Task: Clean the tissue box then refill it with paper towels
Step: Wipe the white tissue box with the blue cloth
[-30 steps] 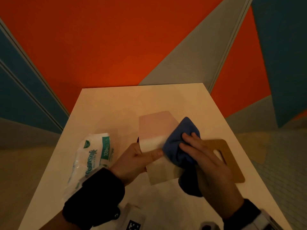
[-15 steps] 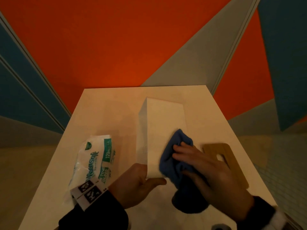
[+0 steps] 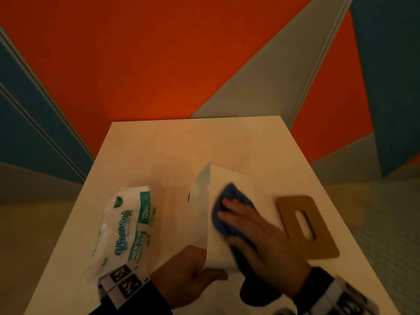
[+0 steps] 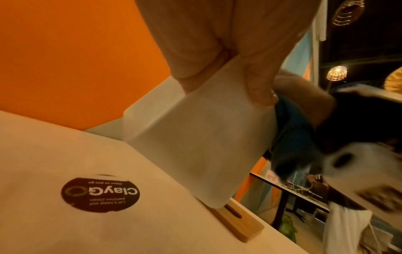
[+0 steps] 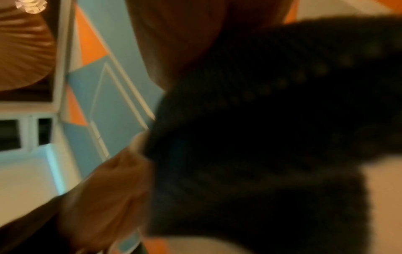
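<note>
The white tissue box lies lengthwise on the white table, one long face up. My left hand grips its near end, thumb on top and fingers along the side; the left wrist view shows the same left hand pinching the box. My right hand presses a blue cloth flat onto the top face with straight fingers. The rest of the cloth hangs off the box's near right edge. The right wrist view is blurred and mostly filled by the dark cloth.
A plastic pack of paper towels lies left of the box. The wooden lid with its slot lies flat to the right, near the table's right edge. A round dark sticker is on the tabletop. Orange, blue and grey wall panels stand behind the table.
The box was turned from a tilted, raised hold to lying with a long face up. My right hand has kept the cloth on it and slid it along that face.
</note>
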Demonstrator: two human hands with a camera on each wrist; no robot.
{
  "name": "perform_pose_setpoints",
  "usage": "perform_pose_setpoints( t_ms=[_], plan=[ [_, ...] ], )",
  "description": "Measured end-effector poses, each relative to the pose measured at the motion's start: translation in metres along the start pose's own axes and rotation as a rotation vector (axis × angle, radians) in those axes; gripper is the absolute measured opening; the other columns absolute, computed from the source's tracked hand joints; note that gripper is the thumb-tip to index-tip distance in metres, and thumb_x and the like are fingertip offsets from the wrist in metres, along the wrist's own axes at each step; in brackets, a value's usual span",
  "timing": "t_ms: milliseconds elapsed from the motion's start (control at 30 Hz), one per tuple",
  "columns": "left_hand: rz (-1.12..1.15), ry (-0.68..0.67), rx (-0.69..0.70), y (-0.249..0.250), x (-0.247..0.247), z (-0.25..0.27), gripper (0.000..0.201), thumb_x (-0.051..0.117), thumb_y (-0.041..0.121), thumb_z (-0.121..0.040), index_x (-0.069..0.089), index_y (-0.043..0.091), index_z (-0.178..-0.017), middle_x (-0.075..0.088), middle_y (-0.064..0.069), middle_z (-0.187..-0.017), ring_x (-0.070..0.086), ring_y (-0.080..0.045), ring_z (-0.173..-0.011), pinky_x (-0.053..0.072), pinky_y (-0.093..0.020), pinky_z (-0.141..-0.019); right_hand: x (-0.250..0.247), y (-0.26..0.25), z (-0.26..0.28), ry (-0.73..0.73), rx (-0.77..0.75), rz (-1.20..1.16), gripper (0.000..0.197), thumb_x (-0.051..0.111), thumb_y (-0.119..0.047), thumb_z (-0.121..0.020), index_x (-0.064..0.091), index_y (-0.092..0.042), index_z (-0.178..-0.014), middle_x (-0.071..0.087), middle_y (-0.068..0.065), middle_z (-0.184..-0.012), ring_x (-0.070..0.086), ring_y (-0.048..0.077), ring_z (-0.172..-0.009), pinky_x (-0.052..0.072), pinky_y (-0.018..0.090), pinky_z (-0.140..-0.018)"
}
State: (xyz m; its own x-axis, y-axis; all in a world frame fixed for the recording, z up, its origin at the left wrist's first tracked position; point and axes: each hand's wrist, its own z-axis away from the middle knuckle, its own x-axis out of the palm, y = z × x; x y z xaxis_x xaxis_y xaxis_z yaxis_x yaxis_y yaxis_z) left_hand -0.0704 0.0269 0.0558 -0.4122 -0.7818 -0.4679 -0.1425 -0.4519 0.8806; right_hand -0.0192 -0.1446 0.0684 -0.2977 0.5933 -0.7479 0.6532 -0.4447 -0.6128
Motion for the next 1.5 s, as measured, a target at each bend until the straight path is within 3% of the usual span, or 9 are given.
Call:
perform_pose_setpoints(
  t_ms=[167,267,400,600,733,867,1000,1300,1500],
  plan=[
    [-0.07,-0.004,-0.023,-0.006,0.006,0.002,0.03,0.062,0.038,-0.08,0.059,0.036,-0.11,0.064,0.004,-0.122,0.044,0.011,-0.108,0.023,0.013,-0.081,-0.018,0.027,-0.036,0.147,0.231,-0.022,0.039,0.051,-0.011,-0.093,0.046,-0.019,-0.131,0.028,-0.013,-0.138,0.021,-0.003,-0.126,0.017,0.011,-0.106],
    [-0.076,0.001,-0.018,-0.011,0.006,0.003,0.054,0.042,0.078,-0.062,0.052,0.048,-0.106,0.068,0.016,-0.112,0.053,0.006,-0.106,0.032,0.003,-0.084,-0.002,0.008,-0.022,0.106,0.095,-0.002,0.036,0.043,-0.025,-0.095,0.046,-0.021,-0.131,0.025,-0.011,-0.137,0.02,0.003,-0.134,0.009,0.006,-0.108],
    [0.011,-0.092,0.004,-0.004,0.0,0.002,0.029,0.044,0.07,-0.069,0.052,0.054,-0.092,0.049,0.059,-0.095,0.047,0.033,-0.088,0.038,0.003,-0.077,0.021,-0.005,0.003,-0.12,-0.02,-0.156,0.058,0.018,-0.067,-0.084,0.03,-0.037,-0.132,0.019,-0.02,-0.144,0.001,-0.017,-0.133,0.015,0.017,-0.115],
    [-0.134,-0.062,0.096,0.006,0.005,0.001,0.041,0.042,0.069,-0.07,0.035,0.052,-0.107,0.013,0.03,-0.128,0.03,0.04,-0.094,0.022,0.018,-0.073,-0.016,0.019,-0.038,0.081,0.163,-0.088,0.038,0.045,-0.006,-0.095,0.043,-0.01,-0.132,0.033,0.002,-0.145,0.02,0.005,-0.133,0.009,-0.004,-0.099],
    [-0.154,-0.035,-0.02,-0.003,0.009,0.011,0.056,0.027,0.083,-0.053,0.035,0.062,-0.105,0.051,0.042,-0.113,0.041,0.028,-0.102,0.025,0.016,-0.075,-0.021,0.041,-0.021,0.141,0.382,-0.101,0.038,0.045,-0.007,-0.095,0.043,-0.013,-0.132,0.043,0.006,-0.142,0.038,0.016,-0.129,0.024,0.011,-0.1],
    [-0.191,-0.044,-0.17,-0.003,0.01,0.021,0.082,0.029,0.075,-0.05,0.067,0.015,-0.093,0.073,-0.002,-0.095,0.058,-0.009,-0.093,0.033,0.006,-0.058,-0.024,0.055,0.015,0.099,0.598,-0.181,0.033,0.045,-0.005,-0.095,0.047,-0.011,-0.127,0.055,0.009,-0.129,0.048,0.023,-0.12,0.03,0.01,-0.087],
    [-0.097,-0.204,-0.05,-0.007,0.001,0.011,0.044,0.042,0.076,-0.063,0.04,0.057,-0.103,0.036,0.064,-0.103,0.036,0.037,-0.1,0.027,0.012,-0.085,-0.013,0.066,0.068,-0.197,0.716,-0.008,0.033,0.046,-0.008,-0.095,0.049,-0.012,-0.127,0.052,0.008,-0.129,0.046,0.021,-0.12,0.033,0.01,-0.097],
    [-0.978,-0.469,-0.12,-0.029,-0.016,-0.026,0.032,0.039,0.02,-0.095,0.047,0.016,-0.126,0.052,-0.004,-0.136,0.047,-0.021,-0.125,0.036,-0.031,-0.105,0.044,0.079,0.14,-0.568,1.062,0.156,0.081,0.02,-0.068,-0.086,0.002,-0.016,-0.145,0.003,0.01,-0.157,0.012,0.026,-0.143,0.013,0.033,-0.116],
    [-1.229,-0.696,-0.009,-0.04,-0.02,-0.068,0.029,0.04,0.007,-0.091,0.053,0.007,-0.116,0.061,-0.01,-0.123,0.056,-0.031,-0.112,0.046,-0.033,-0.089,-0.008,0.064,0.09,0.252,0.96,-0.214,0.035,0.042,-0.011,-0.096,0.042,-0.004,-0.13,0.049,0.014,-0.13,0.045,0.024,-0.118,0.032,0.024,-0.096]
  ],
)
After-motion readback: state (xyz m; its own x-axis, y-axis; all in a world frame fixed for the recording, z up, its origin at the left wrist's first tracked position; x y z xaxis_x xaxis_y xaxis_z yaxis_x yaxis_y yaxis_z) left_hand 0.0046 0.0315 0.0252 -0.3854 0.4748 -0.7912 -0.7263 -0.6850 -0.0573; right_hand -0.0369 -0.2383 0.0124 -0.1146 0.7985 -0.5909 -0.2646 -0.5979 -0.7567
